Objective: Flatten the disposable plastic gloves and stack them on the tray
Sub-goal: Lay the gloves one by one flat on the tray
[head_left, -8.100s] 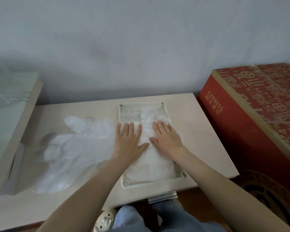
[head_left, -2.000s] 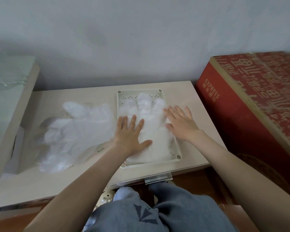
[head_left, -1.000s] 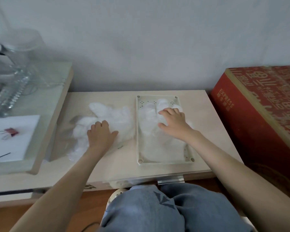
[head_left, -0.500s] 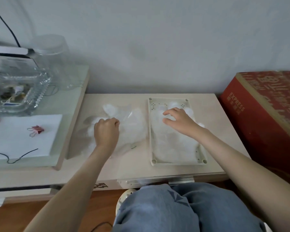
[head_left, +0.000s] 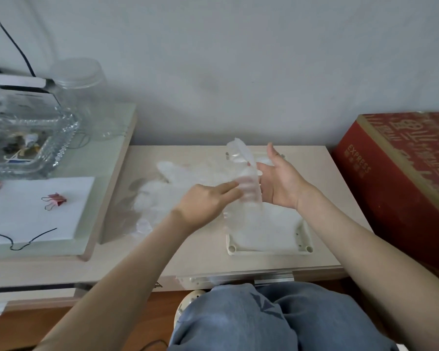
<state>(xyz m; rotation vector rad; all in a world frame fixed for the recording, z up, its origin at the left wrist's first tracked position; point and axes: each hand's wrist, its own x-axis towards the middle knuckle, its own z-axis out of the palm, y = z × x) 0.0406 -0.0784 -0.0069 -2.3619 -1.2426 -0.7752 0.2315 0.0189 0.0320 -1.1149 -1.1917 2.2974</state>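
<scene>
A clear plastic glove (head_left: pixel 245 173) hangs upright in the air between my hands, above the tray's left edge. My left hand (head_left: pixel 208 201) pinches its lower part with fingers stretched toward it. My right hand (head_left: pixel 280 182) is raised palm inward on the glove's far side. Its fingers show through the plastic and its thumb points up, off the glove. The white tray (head_left: pixel 269 249) lies on the beige table (head_left: pixel 193 254) with flattened gloves (head_left: pixel 271 224) stacked in it. A loose pile of gloves (head_left: pixel 173 183) lies on the table left of the tray.
A red cardboard box (head_left: pixel 403 173) stands close on the right. A higher glass-topped shelf (head_left: pixel 104 178) on the left carries a glass dish (head_left: pixel 28 138), a clear jar (head_left: pixel 79 97), white paper (head_left: pixel 36 206) and a binder clip (head_left: pixel 53 200). My knees (head_left: pixel 238 320) are under the table's front edge.
My left hand has lifted one glove off the pile and carried it right. My right hand has left the tray stack and risen to meet the glove.
</scene>
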